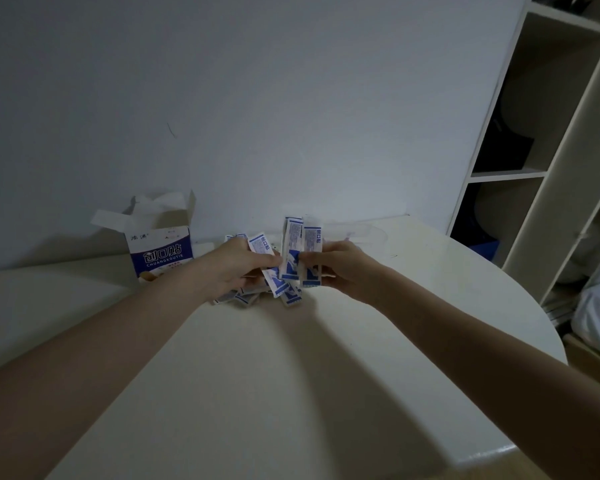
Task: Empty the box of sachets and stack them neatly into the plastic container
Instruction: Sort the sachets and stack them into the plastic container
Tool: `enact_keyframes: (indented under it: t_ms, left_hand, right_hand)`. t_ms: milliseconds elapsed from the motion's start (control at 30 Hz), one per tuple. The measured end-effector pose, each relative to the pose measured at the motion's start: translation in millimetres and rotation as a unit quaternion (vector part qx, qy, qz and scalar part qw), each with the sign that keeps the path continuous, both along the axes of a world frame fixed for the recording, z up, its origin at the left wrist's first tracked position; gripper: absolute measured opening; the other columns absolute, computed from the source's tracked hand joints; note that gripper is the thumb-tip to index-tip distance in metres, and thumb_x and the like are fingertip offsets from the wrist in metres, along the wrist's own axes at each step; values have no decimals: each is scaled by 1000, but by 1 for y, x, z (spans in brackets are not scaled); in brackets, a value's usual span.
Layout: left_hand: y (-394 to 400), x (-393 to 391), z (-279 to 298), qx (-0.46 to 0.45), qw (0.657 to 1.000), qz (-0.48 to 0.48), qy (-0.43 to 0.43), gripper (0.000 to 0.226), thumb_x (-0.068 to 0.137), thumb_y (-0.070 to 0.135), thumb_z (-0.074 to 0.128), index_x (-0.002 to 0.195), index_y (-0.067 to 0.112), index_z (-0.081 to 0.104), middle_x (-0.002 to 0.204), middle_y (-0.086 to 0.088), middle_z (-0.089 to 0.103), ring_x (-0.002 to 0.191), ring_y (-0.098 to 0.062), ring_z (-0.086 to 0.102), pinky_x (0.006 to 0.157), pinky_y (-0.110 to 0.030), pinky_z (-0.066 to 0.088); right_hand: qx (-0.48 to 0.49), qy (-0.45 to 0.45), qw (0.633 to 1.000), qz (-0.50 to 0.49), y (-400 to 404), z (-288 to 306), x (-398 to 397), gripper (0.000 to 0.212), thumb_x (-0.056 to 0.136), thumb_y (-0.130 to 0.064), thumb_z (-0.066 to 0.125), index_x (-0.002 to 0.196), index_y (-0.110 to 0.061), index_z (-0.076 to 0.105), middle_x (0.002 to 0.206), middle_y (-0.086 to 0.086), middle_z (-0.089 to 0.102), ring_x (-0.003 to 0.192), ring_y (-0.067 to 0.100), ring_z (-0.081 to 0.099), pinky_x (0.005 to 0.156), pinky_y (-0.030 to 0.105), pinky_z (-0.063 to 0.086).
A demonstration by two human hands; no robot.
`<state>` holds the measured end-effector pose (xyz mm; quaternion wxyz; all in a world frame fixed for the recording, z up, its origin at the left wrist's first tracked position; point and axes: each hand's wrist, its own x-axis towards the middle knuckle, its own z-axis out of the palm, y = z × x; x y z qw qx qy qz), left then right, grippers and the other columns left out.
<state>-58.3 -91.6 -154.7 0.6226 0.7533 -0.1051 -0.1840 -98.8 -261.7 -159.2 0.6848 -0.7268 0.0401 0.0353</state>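
Both forearms are reaching out over the white bench, meeting just right of the box, which is the landmark here. The box is standing upright at the wall, flaps open at the top, white paper sticking up out of it; whether any sachets remain inside cannot be seen. The clear plastic container is sitting well right of the box, behind the hands, and its contents cannot be made out. The left hand, nearest the box, is curling its grip round a tilted sachet, with more showing behind its fingers. The right hand, farther right of the box, is pinching a small upright stack of sachets. Loose sachets are lying in a heap under both hands, right of the box.
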Motion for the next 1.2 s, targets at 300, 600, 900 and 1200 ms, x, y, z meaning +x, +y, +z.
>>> enact_keyframes:
  t_ms: [300,600,900,1200]
  left_hand:
    - [-3,-5,-1,54,997,-20,-53,18,78,12,72,94,15,67,90,-6,70,74,-15,65,57,-18,53]
    - [-6,-6,-3,226,953,-143,-140,34,65,34,77,87,10,66,86,-17,67,74,-19,57,69,-33,41]
    - [-26,-3,9,497,784,-236,-287,24,80,24,69,62,17,55,54,5,46,50,-10,42,50,-23,30]
    - [-31,1,-1,512,786,-207,-280,44,81,28,69,57,18,34,55,4,36,49,-11,32,47,-24,22]
  right_hand:
    - [45,-7,999,21,5,1,-6,25,84,-1,62,107,9,61,76,9,61,46,5,48,44,12,43]
    - [-73,-9,997,31,5,-5,-18,34,82,-10,68,112,5,60,74,5,63,50,7,57,46,15,49]
    - [-569,-205,786,128,-4,-9,-19,21,89,-10,57,107,-1,60,107,16,67,97,29,62,78,32,44]
    - [-556,-186,802,118,-32,-24,-23,22,91,-12,54,109,0,59,110,19,54,98,28,52,68,22,27]
